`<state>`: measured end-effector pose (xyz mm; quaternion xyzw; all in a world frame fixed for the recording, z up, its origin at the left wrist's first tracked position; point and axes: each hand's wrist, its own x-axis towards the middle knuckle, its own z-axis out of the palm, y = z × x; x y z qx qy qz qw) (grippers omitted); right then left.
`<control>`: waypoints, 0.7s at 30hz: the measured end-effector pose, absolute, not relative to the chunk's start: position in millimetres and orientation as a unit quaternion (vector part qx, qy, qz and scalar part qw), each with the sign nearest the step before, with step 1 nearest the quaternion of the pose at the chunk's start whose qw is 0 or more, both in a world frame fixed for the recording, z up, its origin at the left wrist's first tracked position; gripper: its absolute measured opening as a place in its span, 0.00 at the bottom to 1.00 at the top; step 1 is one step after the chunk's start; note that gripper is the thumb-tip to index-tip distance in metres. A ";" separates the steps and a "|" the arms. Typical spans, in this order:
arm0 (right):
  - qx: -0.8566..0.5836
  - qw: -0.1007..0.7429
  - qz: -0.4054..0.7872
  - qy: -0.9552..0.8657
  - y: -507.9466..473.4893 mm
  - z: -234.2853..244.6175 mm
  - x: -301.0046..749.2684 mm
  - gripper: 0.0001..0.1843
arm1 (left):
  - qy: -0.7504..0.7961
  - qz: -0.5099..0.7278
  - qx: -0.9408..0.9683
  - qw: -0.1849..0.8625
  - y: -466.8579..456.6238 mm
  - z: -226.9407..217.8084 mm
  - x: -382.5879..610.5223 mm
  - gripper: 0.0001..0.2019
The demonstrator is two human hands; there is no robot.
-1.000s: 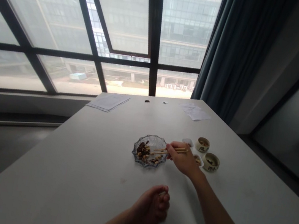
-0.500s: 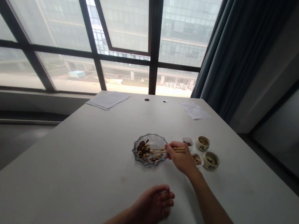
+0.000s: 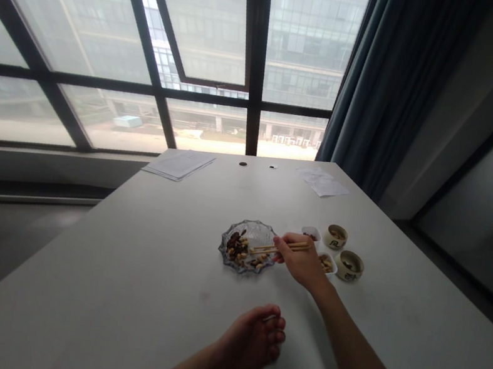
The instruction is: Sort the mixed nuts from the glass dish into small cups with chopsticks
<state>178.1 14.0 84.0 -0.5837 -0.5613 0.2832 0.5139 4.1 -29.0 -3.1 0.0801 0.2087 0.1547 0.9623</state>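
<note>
The person's right hand [image 3: 301,263] grasps a pair of chopsticks [image 3: 297,246], their tips reaching left over the glass plate [image 3: 262,234]. In its left and near parts lie dark pieces and pale nuts [image 3: 238,248]; whether the tips pinch any cannot be told. Nearer, the left hand [image 3: 251,344] has its fingers curled in; whether it holds anything cannot be told.

Just right of the plate, partly behind the right hand, are two white dishes [image 3: 333,268] with food; right of these stand two small bowls [image 3: 348,275]. Papers [image 3: 180,164] lie at the table's [image 3: 118,263] far left, more at far right, before the window [image 3: 208,25].
</note>
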 end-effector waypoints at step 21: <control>-0.616 0.734 -0.001 -0.287 -28.3 138.9 310.3 0.23 | 0.228 0.162 0.078 0.957 -29.1 -6.4 4.9 0.05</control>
